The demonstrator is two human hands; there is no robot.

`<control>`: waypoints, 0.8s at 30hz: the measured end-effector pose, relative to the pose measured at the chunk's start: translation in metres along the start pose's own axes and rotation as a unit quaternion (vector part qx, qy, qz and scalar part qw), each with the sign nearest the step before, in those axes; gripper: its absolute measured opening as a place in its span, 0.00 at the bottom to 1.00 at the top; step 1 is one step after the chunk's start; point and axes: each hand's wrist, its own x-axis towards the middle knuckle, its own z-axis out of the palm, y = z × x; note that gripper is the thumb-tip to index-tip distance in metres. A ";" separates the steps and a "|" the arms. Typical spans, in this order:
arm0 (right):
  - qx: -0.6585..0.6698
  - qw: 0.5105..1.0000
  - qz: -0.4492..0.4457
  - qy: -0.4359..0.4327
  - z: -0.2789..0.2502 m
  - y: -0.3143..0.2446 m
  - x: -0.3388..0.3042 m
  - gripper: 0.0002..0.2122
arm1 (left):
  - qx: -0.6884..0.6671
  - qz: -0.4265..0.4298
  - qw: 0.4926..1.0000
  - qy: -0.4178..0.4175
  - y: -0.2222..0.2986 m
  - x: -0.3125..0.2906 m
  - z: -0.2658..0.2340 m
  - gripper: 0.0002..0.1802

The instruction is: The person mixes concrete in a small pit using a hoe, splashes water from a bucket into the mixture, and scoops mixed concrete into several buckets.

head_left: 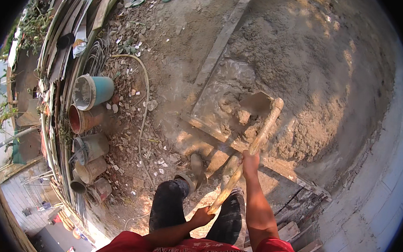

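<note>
Head view: at the left, a teal bucket (103,92) sits near a pale hose (147,88) on rubble-strewn ground. Farther right, the left hand (201,217) is wrapped around the near end of a hoe (263,132), whose yellow-brown wooden handle slants up and rightward. The right hand (250,163) grips midway along it, near a muddy plank (217,134). The broad, dull brown blade (258,103) is beside clumps of damp mix, left of the handle's thick, rounded far end; a grey-brown mound (315,119) spreads rightward.
</note>
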 end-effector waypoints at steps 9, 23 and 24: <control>0.167 0.979 -0.041 0.111 0.041 -0.124 -0.044 0.12 | 0.219 0.170 0.961 0.010 0.037 0.021 -0.155 0.25; -0.037 0.960 -0.128 0.245 0.189 -0.204 0.195 0.17 | 0.063 0.188 0.978 -0.065 0.186 0.195 -0.348 0.20; -0.072 0.968 -0.052 0.235 0.184 -0.167 0.221 0.17 | 0.028 0.104 0.990 -0.090 0.185 0.192 -0.340 0.17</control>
